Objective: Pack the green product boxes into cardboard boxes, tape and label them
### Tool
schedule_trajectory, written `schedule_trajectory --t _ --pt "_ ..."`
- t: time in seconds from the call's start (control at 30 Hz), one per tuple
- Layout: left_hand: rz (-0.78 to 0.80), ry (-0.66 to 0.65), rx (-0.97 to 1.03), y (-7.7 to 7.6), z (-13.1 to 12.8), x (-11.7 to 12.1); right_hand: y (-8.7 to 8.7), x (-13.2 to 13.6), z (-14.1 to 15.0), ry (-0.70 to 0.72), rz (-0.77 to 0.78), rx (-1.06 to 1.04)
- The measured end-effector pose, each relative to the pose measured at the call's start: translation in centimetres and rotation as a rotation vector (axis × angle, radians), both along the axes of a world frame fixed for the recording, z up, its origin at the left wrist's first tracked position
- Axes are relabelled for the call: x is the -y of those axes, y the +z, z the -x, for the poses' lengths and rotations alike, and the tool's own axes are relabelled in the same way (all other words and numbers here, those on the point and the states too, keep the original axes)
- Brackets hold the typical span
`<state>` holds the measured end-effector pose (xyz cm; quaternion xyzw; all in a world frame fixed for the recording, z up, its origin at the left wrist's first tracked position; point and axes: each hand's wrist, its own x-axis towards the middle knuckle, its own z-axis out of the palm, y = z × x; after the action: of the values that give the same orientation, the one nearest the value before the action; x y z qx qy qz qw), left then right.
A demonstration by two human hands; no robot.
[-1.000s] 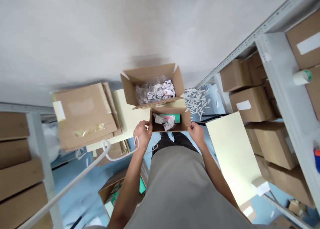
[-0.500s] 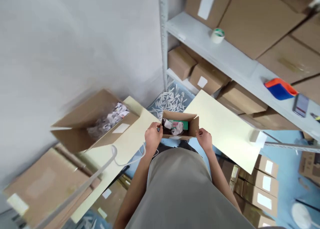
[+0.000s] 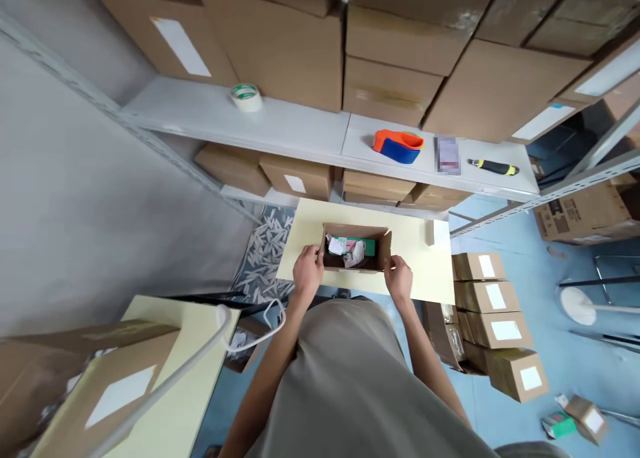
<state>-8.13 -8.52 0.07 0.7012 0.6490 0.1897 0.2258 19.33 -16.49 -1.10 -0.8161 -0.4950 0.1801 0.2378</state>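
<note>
I hold a small open cardboard box (image 3: 384,247) with both hands above a pale yellow table (image 3: 415,274). My left hand (image 3: 307,273) grips its left end and my right hand (image 3: 399,279) grips its right end, fingers closed on the walls. Inside the box lie a green packet (image 3: 369,246) and crumpled white paper (image 3: 338,245).
A grey shelf (image 3: 300,129) ahead carries a tape roll (image 3: 247,97), an orange-and-blue tape dispenser (image 3: 397,145), a phone (image 3: 447,155) and a yellow-black cutter (image 3: 493,167), with large cartons above. Labelled boxes (image 3: 495,311) are stacked on the blue floor at right. Another pale table (image 3: 195,371) stands lower left.
I have turned to the right with the small box, from the table with the large open carton to the table in front of the shelf. Both hands keep their grip.
</note>
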Motion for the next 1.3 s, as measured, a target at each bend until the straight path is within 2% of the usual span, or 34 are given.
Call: schedule_trajectory --t 0.13,0.3,0.4,0.5,0.63,0.77,0.83,0.9,0.97,1.07,1.3 --pt "-0.020 -0.013 0.054 -2.0 -1.9 0.0 -1.0 -0.6 -2.0 -0.001 -0.056 -0.081" --pt "-0.035 -0.094 0.217 -2.7 -1.7 1.2 -1.6 0.0 -2.1 0.205 -0.167 -0.265" --pt "-0.024 -0.197 0.235 -3.1 -1.5 1.2 -2.4 0.5 -1.9 0.322 -0.196 -0.189" --pt "0.022 -0.273 0.190 -4.1 -1.6 0.1 -3.7 0.1 -2.2 0.334 -0.164 -0.123" --pt "0.072 -0.251 0.113 -5.6 -2.2 -2.5 -5.3 -1.7 -2.6 0.306 -0.081 -0.028" --pt "-0.085 -0.156 0.001 -5.2 -3.0 -5.4 -5.7 -4.2 -2.5 0.196 -0.041 0.123" --pt "-0.145 -0.236 -0.053 -4.4 -3.2 -6.4 -5.3 -5.1 -2.5 0.169 -0.055 0.184" --pt "-0.146 -0.346 -0.099 -3.6 -3.2 -6.9 -4.8 -5.6 -2.6 0.209 -0.077 0.232" --pt "-0.126 -0.393 -0.122 -3.1 -3.1 -6.9 -4.4 -5.8 -2.8 0.286 -0.084 0.268" --pt "-0.088 -0.377 -0.118 -3.3 -2.8 -6.1 -4.4 -5.5 -3.1 0.365 -0.059 0.275" --pt "-0.017 -0.335 -0.086 -4.5 -2.8 -4.3 -5.8 -3.7 -3.3 0.371 -0.033 0.219"
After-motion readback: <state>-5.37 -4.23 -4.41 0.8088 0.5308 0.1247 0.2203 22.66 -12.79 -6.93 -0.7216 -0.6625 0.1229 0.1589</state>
